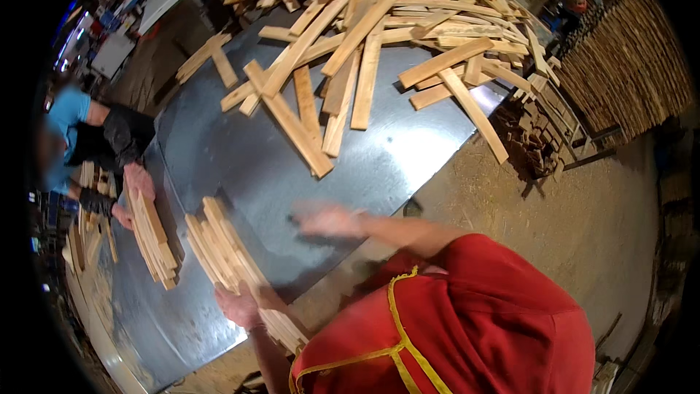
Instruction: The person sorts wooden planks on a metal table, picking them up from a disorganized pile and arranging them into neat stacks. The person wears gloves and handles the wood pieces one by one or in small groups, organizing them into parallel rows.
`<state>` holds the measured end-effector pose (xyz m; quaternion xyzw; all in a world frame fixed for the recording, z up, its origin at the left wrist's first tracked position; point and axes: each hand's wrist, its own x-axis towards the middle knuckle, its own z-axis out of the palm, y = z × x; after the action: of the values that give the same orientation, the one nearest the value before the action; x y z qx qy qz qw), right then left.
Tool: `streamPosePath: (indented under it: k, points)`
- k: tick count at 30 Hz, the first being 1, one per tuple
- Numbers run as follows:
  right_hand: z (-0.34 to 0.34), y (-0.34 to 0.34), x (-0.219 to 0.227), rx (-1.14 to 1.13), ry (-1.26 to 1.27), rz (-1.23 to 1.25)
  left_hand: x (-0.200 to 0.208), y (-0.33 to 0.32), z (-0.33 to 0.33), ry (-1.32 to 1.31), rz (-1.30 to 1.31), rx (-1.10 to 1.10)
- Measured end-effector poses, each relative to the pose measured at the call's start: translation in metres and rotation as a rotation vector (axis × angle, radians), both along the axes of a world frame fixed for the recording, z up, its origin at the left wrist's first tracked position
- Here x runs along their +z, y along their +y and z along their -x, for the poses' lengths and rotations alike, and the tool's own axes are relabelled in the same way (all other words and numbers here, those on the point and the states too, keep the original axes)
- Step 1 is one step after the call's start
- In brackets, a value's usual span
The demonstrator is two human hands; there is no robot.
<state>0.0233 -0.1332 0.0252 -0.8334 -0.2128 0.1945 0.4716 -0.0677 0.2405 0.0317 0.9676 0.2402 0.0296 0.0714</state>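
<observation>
A bundle of pale wooden slats [232, 252] lies at the near edge of the metal table, running toward my body. My left hand [239, 306] grips its side, thumb and fingers against the wood. To the right of the bundle, my right hand [328, 219] is over the bare metal, smeared by motion. Its fingers cannot be made out, and no slat shows in it. Ahead of it, loose slats [292, 120] lie crossed over one another, their near ends pointing toward me.
A large heap of slats [430, 11] covers the far side of the metal table [226, 153]. At the left, a co-worker's hands [138, 182] hold another slat bundle [152, 241]. Stacked wood [631, 55] and a crate of offcuts [536, 138] stand on the right.
</observation>
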Motion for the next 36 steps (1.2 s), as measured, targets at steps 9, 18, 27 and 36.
streamPosePath:
  k: [9, 18, 27, 36]
  points:
    - [-0.019, -0.428, -0.017, -0.933, -0.289, 0.771, -0.062, -0.242, -0.144, -0.321, -0.049, -0.493]
    - [-0.005, -0.438, -0.041, -0.903, 0.084, 0.048, -0.01, -0.334, -0.215, 0.243, 0.195, -0.355]
    - [-0.011, -0.305, 0.016, -0.677, 0.442, -0.422, -0.037, -0.234, -0.078, 0.074, 1.183, 0.003]
    - [-0.022, -0.059, -0.011, -0.399, 0.735, -0.611, -0.002, -0.235, 0.096, -0.007, 1.483, 0.045]
